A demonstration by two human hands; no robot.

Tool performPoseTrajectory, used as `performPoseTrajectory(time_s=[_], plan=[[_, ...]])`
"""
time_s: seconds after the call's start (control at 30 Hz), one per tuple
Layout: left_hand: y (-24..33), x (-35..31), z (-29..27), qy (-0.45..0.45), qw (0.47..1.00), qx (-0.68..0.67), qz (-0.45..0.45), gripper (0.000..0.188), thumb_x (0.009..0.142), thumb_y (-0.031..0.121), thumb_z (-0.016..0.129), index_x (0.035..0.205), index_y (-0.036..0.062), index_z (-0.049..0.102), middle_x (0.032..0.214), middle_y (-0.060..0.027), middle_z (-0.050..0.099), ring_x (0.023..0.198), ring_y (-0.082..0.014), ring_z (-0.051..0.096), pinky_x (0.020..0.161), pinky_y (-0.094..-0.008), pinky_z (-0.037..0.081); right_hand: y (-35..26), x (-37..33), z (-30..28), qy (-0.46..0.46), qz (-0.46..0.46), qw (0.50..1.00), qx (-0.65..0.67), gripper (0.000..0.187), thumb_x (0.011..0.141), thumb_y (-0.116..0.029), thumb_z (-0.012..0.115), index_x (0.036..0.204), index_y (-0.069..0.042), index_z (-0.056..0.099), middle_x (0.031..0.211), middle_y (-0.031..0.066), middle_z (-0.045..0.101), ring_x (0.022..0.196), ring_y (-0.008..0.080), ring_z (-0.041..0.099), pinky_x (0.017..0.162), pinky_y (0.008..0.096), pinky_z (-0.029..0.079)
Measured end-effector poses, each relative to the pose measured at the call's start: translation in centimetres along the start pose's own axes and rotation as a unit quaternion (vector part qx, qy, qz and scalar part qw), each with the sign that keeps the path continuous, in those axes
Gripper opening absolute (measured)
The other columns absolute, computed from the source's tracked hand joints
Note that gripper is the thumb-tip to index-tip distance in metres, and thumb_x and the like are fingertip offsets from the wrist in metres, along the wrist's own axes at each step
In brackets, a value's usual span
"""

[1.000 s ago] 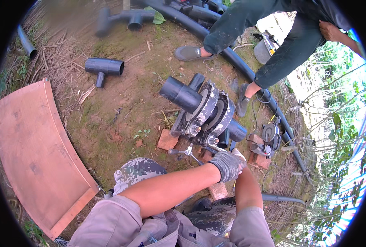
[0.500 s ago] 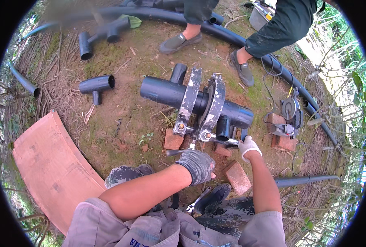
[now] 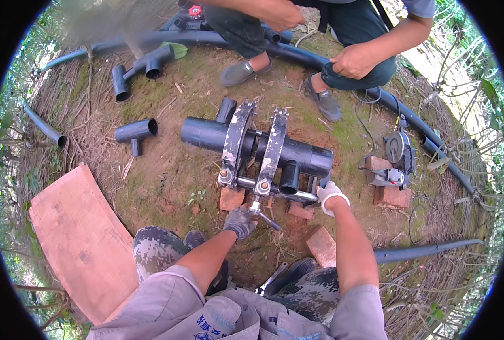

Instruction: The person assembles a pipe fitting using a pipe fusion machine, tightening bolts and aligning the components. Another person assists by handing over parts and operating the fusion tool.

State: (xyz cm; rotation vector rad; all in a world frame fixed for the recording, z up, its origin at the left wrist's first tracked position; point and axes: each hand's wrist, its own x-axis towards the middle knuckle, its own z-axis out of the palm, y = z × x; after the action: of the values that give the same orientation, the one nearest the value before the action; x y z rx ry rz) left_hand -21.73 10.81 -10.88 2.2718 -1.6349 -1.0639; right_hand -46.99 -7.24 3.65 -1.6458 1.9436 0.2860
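Note:
A pipe clamp frame (image 3: 246, 182) with two paint-worn rings (image 3: 271, 152) holds two black tee fittings (image 3: 202, 131) (image 3: 313, 158) end to end, a narrow gap showing between them. My left hand (image 3: 241, 221), in a grey glove, is closed at the left end of the metal T-handle (image 3: 270, 220) below the near ring bolt. Its fingertips are partly hidden. In a white glove, my right hand (image 3: 331, 198) grips the right end of the clamp frame beside the right tee's branch. Bricks (image 3: 232, 199) lie under the frame.
A person (image 3: 354, 56) squats opposite, hands over the knees. Loose tees (image 3: 135, 131) lie left, above a wooden board (image 3: 84, 243). A long black pipe (image 3: 297, 55) curves behind. A round heating or cutting tool (image 3: 397, 150) rests on bricks at right; another brick (image 3: 321, 246) is near my foot.
My left hand has moved left and the T-handle has turned, its bar now slanting down to the right. The view has shifted; the other person's hands have come into sight.

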Motion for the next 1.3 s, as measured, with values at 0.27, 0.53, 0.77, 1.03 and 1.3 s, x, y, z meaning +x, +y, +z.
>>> performPoseTrajectory(time_s=[0.27, 0.53, 0.77, 1.03, 1.3], plan=[[10.3, -1.4, 10.2, -0.214, 0.516, -0.814, -0.159, 0.028, 0.102, 0.042, 0.063, 0.108, 0.0145, 0.061, 0.106, -0.0076, 0.073, 0.092, -0.0257, 0.073, 0.074, -0.0413, 0.057, 0.3, 0.6, 0.7, 0.031, -0.009, 0.999, -0.01, 0.055, 0.097, -0.038, 0.058, 0.131, 0.005, 0.059, 0.131, 0.031, 0.063, 0.128, 0.0423, 0.059, 0.106, 0.0463, 0.047], [8.1, -5.4, -0.1, -0.241, 0.654, -0.695, -0.18, 0.044, 0.101, 0.049, 0.063, 0.13, 0.0206, 0.045, 0.099, -0.0064, 0.075, 0.078, -0.0217, 0.074, 0.062, -0.0386, 0.055, -1.5, 1.2, 1.6, 0.023, -0.008, 1.0, 0.014, 0.053, 0.097, -0.038, 0.06, 0.131, 0.003, 0.063, 0.13, 0.0287, 0.064, 0.127, 0.0403, 0.06, 0.102, 0.0456, 0.049], [9.9, -8.4, -9.7, -0.26, 0.881, -0.388, 0.078, 0.075, 0.1, 0.04, 0.065, 0.154, 0.0009, 0.031, 0.11, -0.0119, 0.07, 0.082, -0.0162, 0.07, 0.074, -0.0324, 0.054, -2.4, -2.5, -2.5, -0.008, -0.074, 0.995, -0.073, 0.056, 0.097, -0.042, 0.06, 0.136, -0.001, 0.061, 0.133, 0.0245, 0.065, 0.126, 0.0405, 0.06, 0.102, 0.0441, 0.049], [10.6, -9.5, -13.8, -0.148, 0.927, -0.041, 0.341, 0.058, 0.101, 0.043, 0.06, 0.142, 0.003, 0.051, 0.106, -0.0175, 0.072, 0.099, -0.0327, 0.07, 0.091, -0.0433, 0.054, -4.4, -15.3, -4.0, -0.02, -0.272, 0.955, 0.119, 0.054, 0.099, -0.036, 0.064, 0.138, 0.001, 0.053, 0.114, 0.0207, 0.072, 0.109, 0.0362, 0.067, 0.093, 0.0432, 0.051], [11.6, -11.6, -15.0, -0.137, 0.875, 0.224, 0.407, 0.051, 0.092, 0.048, 0.066, 0.127, 0.0106, 0.063, 0.115, -0.0141, 0.073, 0.11, -0.0348, 0.069, 0.09, -0.0556, 0.052, -6.8, -17.0, -2.4, -0.038, -0.327, 0.944, 0.0, 0.062, 0.094, -0.032, 0.07, 0.143, 0.002, 0.051, 0.112, 0.0214, 0.073, 0.106, 0.034, 0.07, 0.093, 0.0407, 0.053]])
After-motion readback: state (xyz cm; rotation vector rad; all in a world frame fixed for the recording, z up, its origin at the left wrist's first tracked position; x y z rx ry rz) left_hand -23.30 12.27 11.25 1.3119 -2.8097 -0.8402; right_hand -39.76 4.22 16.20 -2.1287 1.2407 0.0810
